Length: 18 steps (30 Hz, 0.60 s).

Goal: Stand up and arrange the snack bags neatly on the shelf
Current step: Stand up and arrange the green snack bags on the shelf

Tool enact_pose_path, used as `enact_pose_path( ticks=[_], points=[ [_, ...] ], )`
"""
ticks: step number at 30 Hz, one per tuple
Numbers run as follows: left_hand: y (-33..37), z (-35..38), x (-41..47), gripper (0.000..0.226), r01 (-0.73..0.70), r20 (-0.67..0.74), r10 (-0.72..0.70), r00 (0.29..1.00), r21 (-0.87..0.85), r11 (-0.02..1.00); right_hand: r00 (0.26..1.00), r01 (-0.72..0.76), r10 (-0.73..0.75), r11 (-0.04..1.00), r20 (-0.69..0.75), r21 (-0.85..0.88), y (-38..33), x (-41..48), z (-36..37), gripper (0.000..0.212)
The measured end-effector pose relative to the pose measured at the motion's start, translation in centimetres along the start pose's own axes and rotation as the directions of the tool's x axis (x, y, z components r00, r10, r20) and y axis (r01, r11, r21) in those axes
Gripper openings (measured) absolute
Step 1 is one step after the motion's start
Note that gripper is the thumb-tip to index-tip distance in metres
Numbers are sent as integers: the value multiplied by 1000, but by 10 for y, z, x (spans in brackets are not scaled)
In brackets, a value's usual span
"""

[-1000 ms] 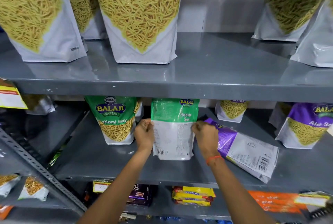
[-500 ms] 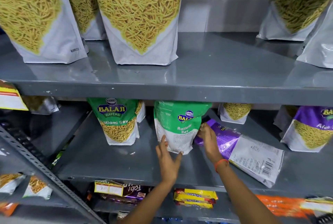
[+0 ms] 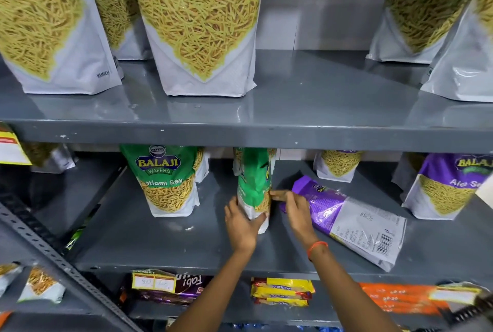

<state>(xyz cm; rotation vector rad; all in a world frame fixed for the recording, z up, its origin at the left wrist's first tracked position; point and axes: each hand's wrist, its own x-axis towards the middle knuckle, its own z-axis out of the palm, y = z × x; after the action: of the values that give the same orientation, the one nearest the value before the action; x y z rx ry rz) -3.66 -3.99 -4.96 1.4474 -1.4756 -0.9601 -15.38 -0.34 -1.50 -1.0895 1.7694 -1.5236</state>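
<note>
A green Ratlami Sev bag (image 3: 254,179) stands upright and edge-on in the middle of the grey middle shelf (image 3: 160,241). My left hand (image 3: 241,223) grips its lower left side, and my right hand (image 3: 294,207) holds its right edge with the fingertips. Just right of my right hand, a purple Aloo Sev bag (image 3: 352,221) lies flat on its front, barcode side up. Another green Ratlami Sev bag (image 3: 166,179) stands upright to the left, facing forward.
More sev bags stand at the back (image 3: 338,165) and far right (image 3: 448,187) of this shelf. Large Aloo Sev (image 3: 198,24) and Ratlami bags (image 3: 424,8) line the upper shelf. Biscuit packs (image 3: 282,291) lie on the lower shelf. A slotted upright post (image 3: 53,254) crosses the left.
The green bag went from back-side-out to turned edge-on, further back on the shelf. My left hand shifted from its left edge to its lower side; my right hand stayed at its right edge.
</note>
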Motion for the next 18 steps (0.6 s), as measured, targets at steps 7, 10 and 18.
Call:
enact_pose_path(
  ticks=[7,10,18],
  points=[
    [-16,-47,43,46,13,340,18,940,-91,996,939,-58,184,917,290,-395,-2,40,-10,83],
    [-17,-56,57,35,-3,425,63,903,-140,990,939,-88,197,931,283,-354,6,42,-6,70],
    [-23,-49,50,41,44,371,20,928,-163,986,992,82,-38,924,123,-374,14,21,0,55]
  ],
)
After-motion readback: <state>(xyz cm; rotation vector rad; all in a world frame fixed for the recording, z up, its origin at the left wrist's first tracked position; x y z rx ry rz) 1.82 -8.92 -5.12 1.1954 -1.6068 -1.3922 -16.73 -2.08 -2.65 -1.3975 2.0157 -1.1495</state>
